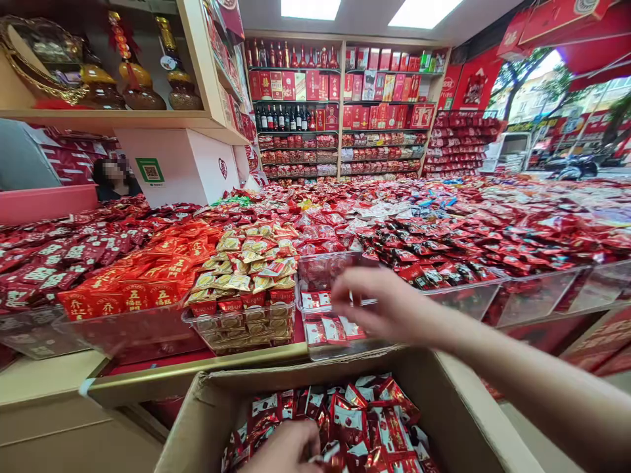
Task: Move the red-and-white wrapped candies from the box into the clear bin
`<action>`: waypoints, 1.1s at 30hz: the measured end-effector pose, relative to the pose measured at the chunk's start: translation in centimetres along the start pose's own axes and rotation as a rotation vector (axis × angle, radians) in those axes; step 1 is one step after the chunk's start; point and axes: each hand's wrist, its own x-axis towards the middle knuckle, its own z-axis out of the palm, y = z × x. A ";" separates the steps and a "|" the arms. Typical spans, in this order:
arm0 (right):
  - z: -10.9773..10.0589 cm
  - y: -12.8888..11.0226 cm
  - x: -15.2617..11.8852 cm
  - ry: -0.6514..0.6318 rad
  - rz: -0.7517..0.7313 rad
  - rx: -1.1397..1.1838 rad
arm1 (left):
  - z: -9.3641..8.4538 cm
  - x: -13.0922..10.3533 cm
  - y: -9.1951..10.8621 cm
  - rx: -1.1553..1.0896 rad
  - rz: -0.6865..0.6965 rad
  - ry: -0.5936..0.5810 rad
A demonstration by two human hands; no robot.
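Observation:
A cardboard box [458, 407] filled with red and white wrapped packets [350, 420] stands at the bottom centre. My left hand [288, 447] is down among these packets, its fingertips hidden or blurred. My right hand [365, 302] hovers over a clear plastic bin [313, 351] just behind the box, fingers curled and smeared by motion. Inside that bin, similar red and white packets [325, 328] lie in rows. Whether either hand grips a packet cannot be made out.
Left of the bin are gold durian packets [246, 263] and orange-red packets [142, 276]. Black and red packets [419, 249] lie to the right. A white pillar [182, 164] and a person [116, 177] are at back left, with shelves [340, 98] behind.

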 end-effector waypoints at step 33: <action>13.0 -0.2 -6.7 0.201 0.785 1.159 | 0.2 -1.1 4.2 -0.662 0.073 0.458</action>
